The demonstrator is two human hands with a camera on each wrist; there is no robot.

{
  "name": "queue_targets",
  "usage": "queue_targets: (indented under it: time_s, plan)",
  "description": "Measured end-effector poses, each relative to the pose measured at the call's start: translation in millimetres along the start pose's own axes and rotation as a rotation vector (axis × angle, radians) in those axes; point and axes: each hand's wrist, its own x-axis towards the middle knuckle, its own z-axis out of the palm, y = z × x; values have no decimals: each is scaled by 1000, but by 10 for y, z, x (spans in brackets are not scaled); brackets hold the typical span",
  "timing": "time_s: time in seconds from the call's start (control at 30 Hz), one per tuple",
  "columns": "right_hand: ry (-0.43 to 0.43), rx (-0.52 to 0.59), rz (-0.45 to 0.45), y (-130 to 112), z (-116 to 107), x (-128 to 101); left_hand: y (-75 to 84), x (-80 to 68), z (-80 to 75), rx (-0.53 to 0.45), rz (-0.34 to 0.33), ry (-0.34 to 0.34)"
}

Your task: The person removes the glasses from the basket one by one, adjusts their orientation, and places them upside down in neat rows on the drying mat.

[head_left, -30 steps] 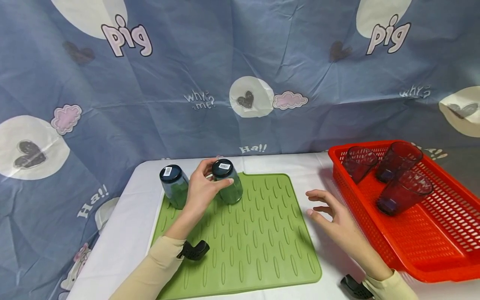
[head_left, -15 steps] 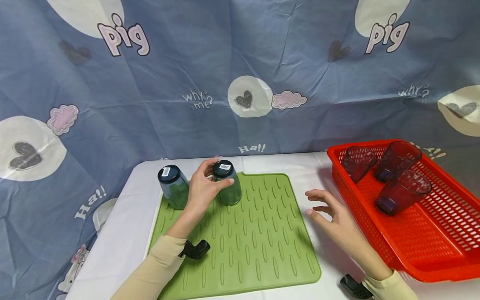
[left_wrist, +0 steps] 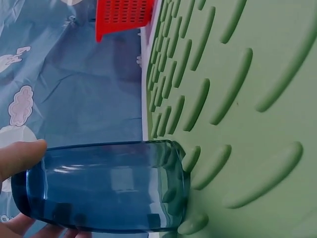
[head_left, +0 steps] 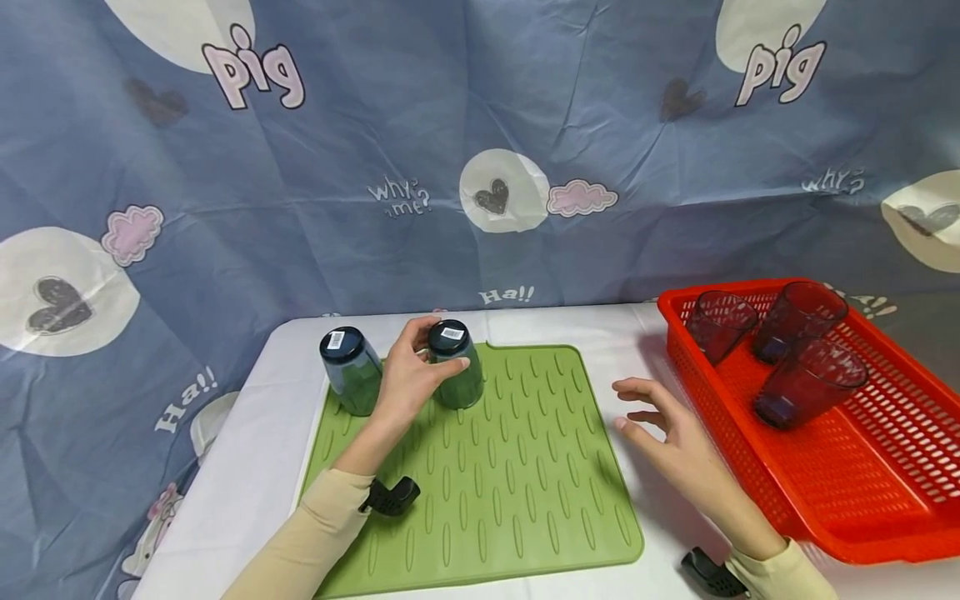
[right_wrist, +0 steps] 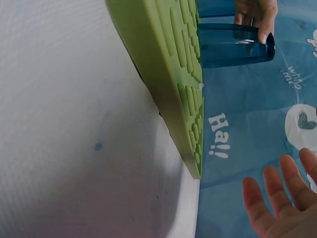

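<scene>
With thumb and fingers around its upper end, my left hand (head_left: 408, 375) grips an upside-down blue glass (head_left: 459, 379). In the left wrist view that glass (left_wrist: 109, 186) stands with its rim on the ribbed green drying mat (head_left: 510, 500). Just left of the hand, another upside-down blue glass (head_left: 352, 375) stands at the mat's back left corner, a barcode label on its base. My right hand (head_left: 667, 433) hovers between the mat and the red basket, fingers loosely bent and holding nothing. The right wrist view shows its fingers (right_wrist: 280, 196) apart from any object.
A red plastic basket (head_left: 885, 508) sits at the right with three glasses, one a tilted glass (head_left: 810, 383) near its middle. White cloth (head_left: 202, 508) covers the table. A blue printed curtain (head_left: 420, 125) hangs behind the table's back edge.
</scene>
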Motion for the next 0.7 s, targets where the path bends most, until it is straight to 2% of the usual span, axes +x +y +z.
queue_targets:
  time_s: [0.2,0.7]
  plan:
    - [4,-7,4,-16,18,3,-11,-16,-28,-63,-10,-13]
    - [0,-13,-1,12,18,1,-42,-16,-25,-106,-10,-41]
